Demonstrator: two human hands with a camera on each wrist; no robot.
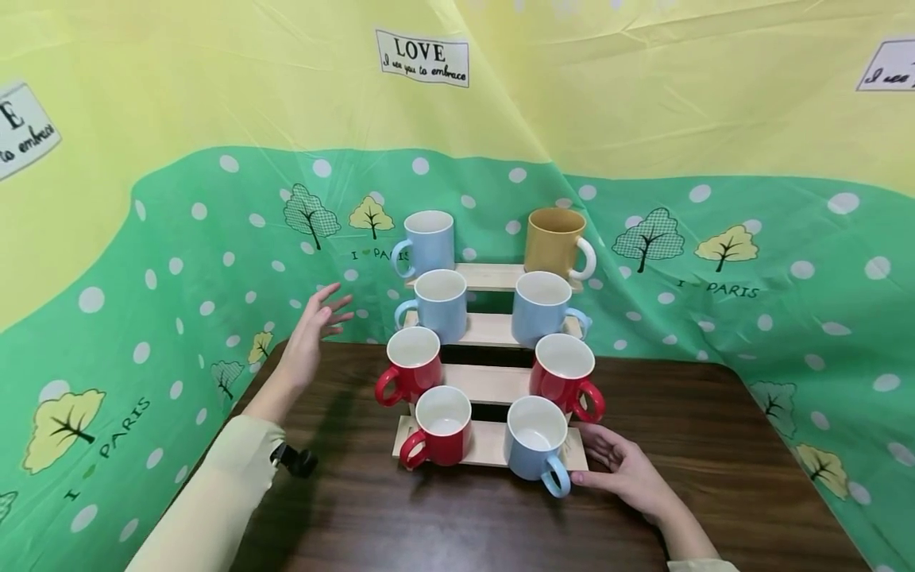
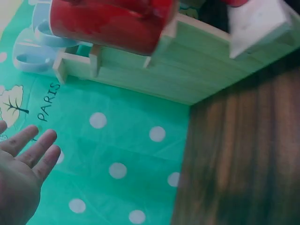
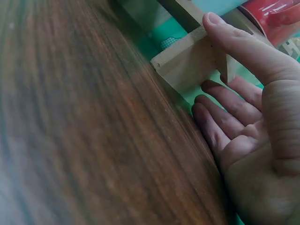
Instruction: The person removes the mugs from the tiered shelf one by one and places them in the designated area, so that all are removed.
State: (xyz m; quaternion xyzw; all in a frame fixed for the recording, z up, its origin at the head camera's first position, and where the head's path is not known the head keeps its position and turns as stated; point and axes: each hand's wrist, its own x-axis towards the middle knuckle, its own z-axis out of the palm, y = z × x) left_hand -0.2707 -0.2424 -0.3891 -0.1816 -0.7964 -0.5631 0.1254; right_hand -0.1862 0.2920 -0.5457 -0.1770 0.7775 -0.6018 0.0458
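A stepped wooden rack (image 1: 489, 384) stands on the table, with a pair of mugs on each tier. A light blue mug (image 1: 433, 245) and a tan mug with a white handle (image 1: 552, 242) sit on top. Two light blue mugs are below them, then two red mugs. The lowest tier bears a red mug (image 1: 445, 437) and a light blue mug (image 1: 534, 449). My right hand (image 1: 629, 474) holds the rack's lower right corner, its thumb on the board in the right wrist view. Left of the rack, my left hand (image 1: 309, 338) is raised with fingers spread, holding nothing.
The dark wooden table (image 1: 443, 524) extends in front of the rack and to both sides. A green and yellow patterned cloth (image 1: 679, 214) hangs behind and at the sides. A black strap (image 1: 295, 459) is on my left wrist.
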